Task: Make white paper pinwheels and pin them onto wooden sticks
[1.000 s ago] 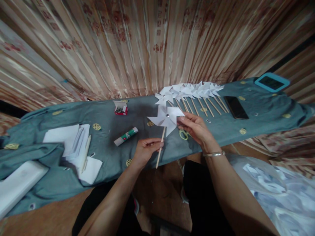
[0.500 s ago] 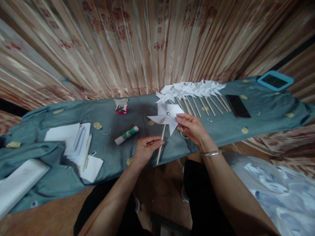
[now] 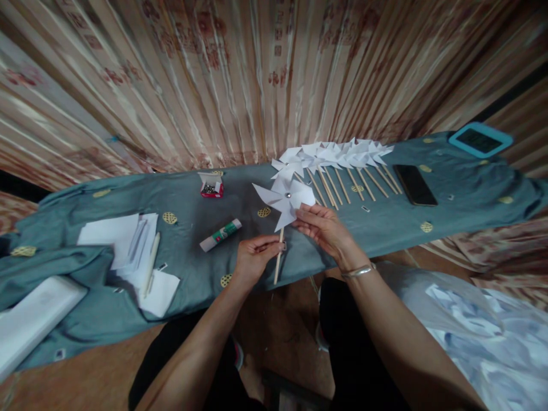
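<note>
A white paper pinwheel [image 3: 286, 197] with a silver pin at its centre is held up over the cloth on a thin wooden stick. My left hand [image 3: 256, 257] is closed on that stick, thumb and fingers pinching it below the wheel. At the wheel's lower right, my right hand [image 3: 323, 228] has its thumb and fingers closed at a blade's edge. Just behind lies a row of finished-looking pinwheels [image 3: 338, 154], overlapping, their sticks pointing toward me. A glue stick [image 3: 221, 234] lies left of my left hand, and a small open box of pins [image 3: 211, 187] stands beyond it.
Paper sheets [image 3: 109, 237] and a pale slim tool [image 3: 151, 265] lie at left, near a white box [image 3: 38, 322]. A phone [image 3: 414, 185] and a blue-framed tablet [image 3: 480, 140] rest at right. A plastic bag of white paper pieces [image 3: 479, 337] stands below the table's right side.
The pinwheel's blades have turned clockwise. My right hand has moved left and slightly down along with them, while my left hand stays on the stick, which is now a little more upright.
</note>
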Available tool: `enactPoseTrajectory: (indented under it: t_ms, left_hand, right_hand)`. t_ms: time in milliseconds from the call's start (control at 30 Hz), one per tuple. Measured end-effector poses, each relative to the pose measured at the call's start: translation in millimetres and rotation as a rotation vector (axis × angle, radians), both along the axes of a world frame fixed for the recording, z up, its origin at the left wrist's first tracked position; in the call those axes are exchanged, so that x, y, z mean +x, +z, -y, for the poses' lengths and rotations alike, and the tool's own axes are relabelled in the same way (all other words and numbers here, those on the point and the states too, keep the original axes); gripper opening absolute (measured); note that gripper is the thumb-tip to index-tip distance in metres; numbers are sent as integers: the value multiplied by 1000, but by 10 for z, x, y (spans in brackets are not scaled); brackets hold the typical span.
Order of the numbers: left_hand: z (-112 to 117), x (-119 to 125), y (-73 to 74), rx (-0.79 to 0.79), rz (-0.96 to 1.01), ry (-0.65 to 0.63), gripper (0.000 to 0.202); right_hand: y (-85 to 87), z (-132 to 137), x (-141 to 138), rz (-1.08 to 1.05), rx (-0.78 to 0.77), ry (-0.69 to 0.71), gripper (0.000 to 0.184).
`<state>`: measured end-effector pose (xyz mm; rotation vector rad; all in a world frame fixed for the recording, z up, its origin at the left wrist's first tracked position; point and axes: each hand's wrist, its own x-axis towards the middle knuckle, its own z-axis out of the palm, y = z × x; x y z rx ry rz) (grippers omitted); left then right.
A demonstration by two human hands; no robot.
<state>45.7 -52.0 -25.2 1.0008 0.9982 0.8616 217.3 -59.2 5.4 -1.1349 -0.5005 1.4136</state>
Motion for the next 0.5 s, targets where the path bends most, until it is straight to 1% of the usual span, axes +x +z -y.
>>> enactPoseTrajectory:
  t_ms: [233,367,500]
  left_hand:
    - [-16,11,-17,-16,18,29,27]
    - [-7,15,-20,-43,45,55,30]
    - [-16,-12,-60,-33,68,96,35]
  right_hand:
    - [-59,2,-77,-85,-38,24,27]
    - [-67,4,-139,-101,-50,43,29]
    - [-72,0,-228,-60,-84,57,34]
